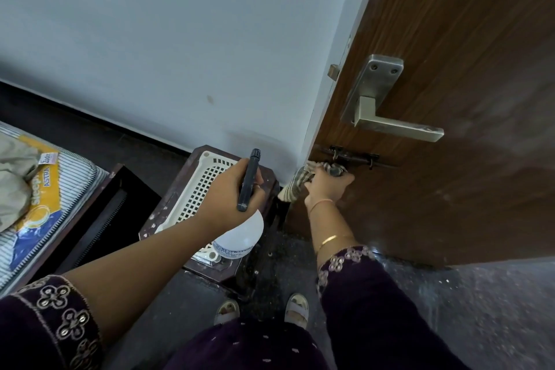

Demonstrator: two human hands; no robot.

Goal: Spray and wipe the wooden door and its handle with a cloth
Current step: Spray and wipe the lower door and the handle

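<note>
Head view, right hand [329, 188] grips cloth [295, 186] — left hand [228, 192] grips sprayer [241, 234]

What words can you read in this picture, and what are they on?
"sleep": on the yellow mattress label.
"ASTRA": on the same label.
Small white tag at that label's edge: too blurred to read.
Print on the spray bottle: too blurred to read.

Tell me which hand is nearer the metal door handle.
Right. The right hand holds the cloth against the door just below the handle, by the slide bolt. The left hand holds the spray bottle farther left, off the door, above the white basket.
</note>
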